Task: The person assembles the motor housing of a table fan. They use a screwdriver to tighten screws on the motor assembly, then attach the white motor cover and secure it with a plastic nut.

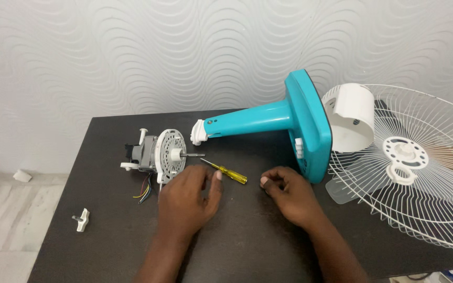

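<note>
Teal fan stand (268, 118) lay before my 2 hands; left hand (187, 196) spread empty beside the yellow screwdriver (226, 172), right hand (288, 194) loosely curled, seemingly empty; motor (158, 152) nearby.

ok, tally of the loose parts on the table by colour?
Teal: 1, fan stand
White: 3, wire grille, round cover, small knob
Grey and white: 1, motor
Yellow: 1, screwdriver
Total: 6
</note>
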